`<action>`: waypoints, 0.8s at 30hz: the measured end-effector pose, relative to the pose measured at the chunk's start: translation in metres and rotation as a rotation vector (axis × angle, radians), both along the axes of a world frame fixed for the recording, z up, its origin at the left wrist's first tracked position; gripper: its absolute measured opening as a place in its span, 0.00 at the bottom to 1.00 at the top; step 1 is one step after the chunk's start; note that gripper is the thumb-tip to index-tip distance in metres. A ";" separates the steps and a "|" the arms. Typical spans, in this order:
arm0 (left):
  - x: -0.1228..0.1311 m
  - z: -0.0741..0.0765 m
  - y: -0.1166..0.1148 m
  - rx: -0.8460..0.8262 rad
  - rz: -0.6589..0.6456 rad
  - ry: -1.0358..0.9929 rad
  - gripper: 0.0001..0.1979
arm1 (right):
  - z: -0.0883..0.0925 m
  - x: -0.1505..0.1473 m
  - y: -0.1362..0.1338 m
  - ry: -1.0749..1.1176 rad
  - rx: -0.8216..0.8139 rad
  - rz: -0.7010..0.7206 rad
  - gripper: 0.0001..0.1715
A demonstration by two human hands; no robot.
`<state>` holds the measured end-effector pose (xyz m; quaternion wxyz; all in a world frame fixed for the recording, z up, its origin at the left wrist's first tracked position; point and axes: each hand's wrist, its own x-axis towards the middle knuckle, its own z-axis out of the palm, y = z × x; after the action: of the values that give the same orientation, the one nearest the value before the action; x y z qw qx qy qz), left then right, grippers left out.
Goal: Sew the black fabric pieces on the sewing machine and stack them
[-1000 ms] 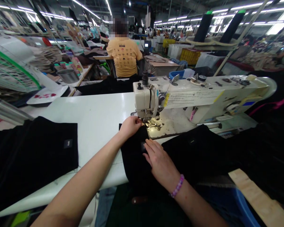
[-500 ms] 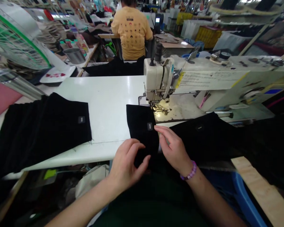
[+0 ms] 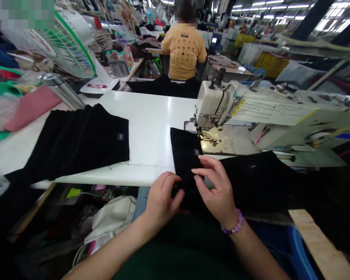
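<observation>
Here, both hands (image 3: 162, 196) at black cloth (image 3: 184, 149).

The black cloth panel (image 3: 184, 149) lies flat on the white table (image 3: 146, 116), its far right corner just beside the sewing machine (image 3: 211, 103). A small dark label (image 3: 196, 152) (pale lettering, too small to read) sits by its right edge; the near end is lost in darkness.
</observation>
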<state>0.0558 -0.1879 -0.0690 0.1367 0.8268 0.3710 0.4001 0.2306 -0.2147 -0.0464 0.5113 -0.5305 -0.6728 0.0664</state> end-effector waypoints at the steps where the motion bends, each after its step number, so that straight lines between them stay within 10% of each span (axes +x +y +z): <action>1: -0.001 0.002 0.000 0.012 0.005 -0.050 0.08 | 0.003 -0.002 0.000 -0.001 0.013 -0.017 0.12; 11: -0.007 0.014 -0.004 0.052 0.081 -0.197 0.09 | 0.021 -0.017 0.001 -0.418 0.208 0.077 0.20; 24: -0.008 0.020 -0.007 0.081 0.109 -0.235 0.07 | 0.012 -0.022 0.000 -0.408 0.217 0.106 0.19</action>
<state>0.0481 -0.1953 -0.0487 0.1240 0.7577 0.3804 0.5155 0.2087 -0.2146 -0.0340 0.4145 -0.4389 -0.7923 -0.0880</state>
